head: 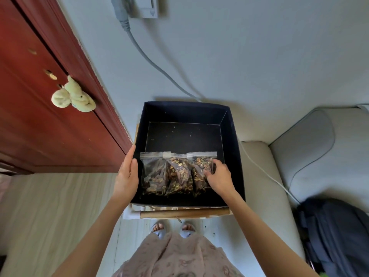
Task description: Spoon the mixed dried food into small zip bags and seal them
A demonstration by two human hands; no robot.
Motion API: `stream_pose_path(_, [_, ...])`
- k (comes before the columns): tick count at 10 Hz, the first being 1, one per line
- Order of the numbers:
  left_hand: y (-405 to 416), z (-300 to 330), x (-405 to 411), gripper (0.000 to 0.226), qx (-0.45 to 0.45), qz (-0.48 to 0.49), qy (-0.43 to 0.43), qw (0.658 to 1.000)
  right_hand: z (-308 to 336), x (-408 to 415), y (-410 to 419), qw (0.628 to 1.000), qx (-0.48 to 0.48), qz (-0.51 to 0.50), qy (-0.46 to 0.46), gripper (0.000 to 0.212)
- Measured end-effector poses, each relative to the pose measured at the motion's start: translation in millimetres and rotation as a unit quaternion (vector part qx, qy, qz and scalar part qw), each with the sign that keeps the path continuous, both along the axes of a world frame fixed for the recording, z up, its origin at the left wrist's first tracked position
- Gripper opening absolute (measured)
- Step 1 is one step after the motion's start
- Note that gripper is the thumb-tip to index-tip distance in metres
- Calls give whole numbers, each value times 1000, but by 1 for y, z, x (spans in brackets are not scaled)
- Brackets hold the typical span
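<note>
A deep black box (187, 110) stands in front of me on a low wooden stand. Inside, at its near end, lie three clear zip bags (171, 174) filled with mixed dried food, side by side and overlapping. The zip strips look pressed flat. My left hand (126, 174) grips the box's left wall, thumb inside the rim. My right hand (218, 176) reaches into the box and rests on the rightmost bag (201, 166), fingers curled on its plastic. No spoon is in view.
A red wooden door (50, 96) with a cloth-wrapped handle (72, 95) is on the left. A grey sofa (299, 156) with a dark garment (335, 232) and a cable lies to the right. A grey cord runs down the wall behind the box. My slippered feet (172, 229) show below.
</note>
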State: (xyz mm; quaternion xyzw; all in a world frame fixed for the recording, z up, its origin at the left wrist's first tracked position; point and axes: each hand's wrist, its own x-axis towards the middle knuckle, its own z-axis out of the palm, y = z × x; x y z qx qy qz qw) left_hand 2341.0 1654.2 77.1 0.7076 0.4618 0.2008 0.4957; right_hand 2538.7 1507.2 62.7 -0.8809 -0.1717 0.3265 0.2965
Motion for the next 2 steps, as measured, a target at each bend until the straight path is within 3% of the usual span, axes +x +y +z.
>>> stream_pose_path(1, [1, -2, -2, 43, -6, 5, -1, 1000, 16, 7, -2, 993, -74, 92, -10, 56])
stream_pose_path(2, [0, -2, -1, 43, -17, 8, -10, 1000, 54, 26, 3, 988, -58, 134, -59, 37])
